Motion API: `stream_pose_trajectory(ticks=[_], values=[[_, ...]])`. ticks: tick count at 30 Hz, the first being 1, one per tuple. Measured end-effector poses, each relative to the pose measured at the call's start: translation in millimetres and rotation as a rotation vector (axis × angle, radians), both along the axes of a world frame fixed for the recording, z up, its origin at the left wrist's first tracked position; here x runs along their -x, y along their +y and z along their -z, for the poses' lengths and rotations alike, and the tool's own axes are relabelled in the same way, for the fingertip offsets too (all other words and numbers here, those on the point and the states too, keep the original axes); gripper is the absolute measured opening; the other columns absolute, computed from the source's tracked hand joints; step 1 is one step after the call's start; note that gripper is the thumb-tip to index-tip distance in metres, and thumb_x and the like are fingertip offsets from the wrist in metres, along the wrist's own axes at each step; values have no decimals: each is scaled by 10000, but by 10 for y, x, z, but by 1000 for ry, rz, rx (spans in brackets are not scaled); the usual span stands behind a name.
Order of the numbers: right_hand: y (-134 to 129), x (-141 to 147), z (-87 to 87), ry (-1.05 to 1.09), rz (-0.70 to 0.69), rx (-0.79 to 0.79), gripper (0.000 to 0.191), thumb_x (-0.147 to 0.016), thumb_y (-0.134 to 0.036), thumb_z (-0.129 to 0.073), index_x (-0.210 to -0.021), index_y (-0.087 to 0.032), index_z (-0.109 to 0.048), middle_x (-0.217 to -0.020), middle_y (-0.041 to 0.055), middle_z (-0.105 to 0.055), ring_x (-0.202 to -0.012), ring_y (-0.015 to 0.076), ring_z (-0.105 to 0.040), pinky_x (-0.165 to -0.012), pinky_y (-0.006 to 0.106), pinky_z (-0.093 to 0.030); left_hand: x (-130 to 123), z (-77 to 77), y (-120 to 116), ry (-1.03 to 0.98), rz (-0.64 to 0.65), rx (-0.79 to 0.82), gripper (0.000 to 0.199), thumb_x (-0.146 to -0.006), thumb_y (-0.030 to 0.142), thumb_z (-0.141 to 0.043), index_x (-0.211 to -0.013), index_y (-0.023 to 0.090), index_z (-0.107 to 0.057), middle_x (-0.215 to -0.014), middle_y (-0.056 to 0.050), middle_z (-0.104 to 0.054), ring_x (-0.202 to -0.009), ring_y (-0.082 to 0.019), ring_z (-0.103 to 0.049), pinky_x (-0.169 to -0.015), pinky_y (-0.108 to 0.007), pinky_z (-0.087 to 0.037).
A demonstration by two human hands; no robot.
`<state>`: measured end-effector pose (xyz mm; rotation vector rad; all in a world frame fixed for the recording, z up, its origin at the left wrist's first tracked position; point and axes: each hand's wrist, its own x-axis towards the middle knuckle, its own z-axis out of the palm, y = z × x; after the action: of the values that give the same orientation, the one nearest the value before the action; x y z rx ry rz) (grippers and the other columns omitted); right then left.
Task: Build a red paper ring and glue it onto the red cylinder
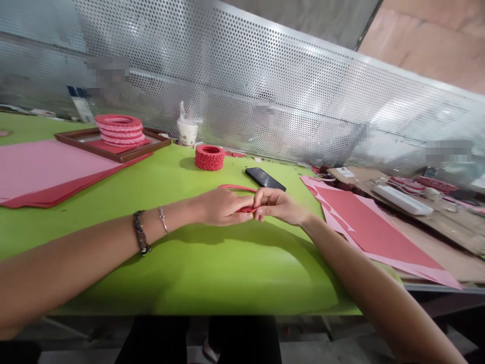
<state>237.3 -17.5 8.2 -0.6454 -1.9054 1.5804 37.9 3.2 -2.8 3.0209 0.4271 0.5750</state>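
Both hands meet over the middle of the green table (182, 278). My left hand (223, 206) has its fingers closed on a thin red paper strip (237, 187), which arches up behind the fingers. My right hand (275, 205) pinches the same strip at the fingertips, touching the left one. The part of the strip between the fingers is mostly hidden. Just behind my right hand lies a black phone (265, 179). Farther back stands a stack of red scalloped rings (209, 157).
At the left, pink and red sheets (56, 169) lie beside a brown tray (159, 143) with stacked pink and red rings (120, 131). A white cup (188, 132) stands near the perforated metal screen (235, 76). Cut red and pink sheets (382, 232) and cardboard (359, 181) are at the right.
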Motion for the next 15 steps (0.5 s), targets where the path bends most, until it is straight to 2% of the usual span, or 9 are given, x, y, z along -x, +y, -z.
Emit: stream_pose_trajectory(ticks=[5,15], values=[[10,-4,27,13,-11,7,156,-707,-225,-708,-740,-135,-586,-659,-31,-669,-590,46,-625,-587,177,-506,-12,19,-5,19,-5,4,286,-917,370,-285,-792,173,-449,-517,23,-483,-380,-103,-376,-399,-224,-239],[16,29,52,-9,43,-54,192,-694,-251,-718,-743,-146,-565,-671,-43,-643,-594,43,-603,-602,196,-507,7,37,16,-22,-18,40,291,-912,407,-308,-785,177,-434,-494,47,-415,-354,-94,-313,-391,-230,-196]])
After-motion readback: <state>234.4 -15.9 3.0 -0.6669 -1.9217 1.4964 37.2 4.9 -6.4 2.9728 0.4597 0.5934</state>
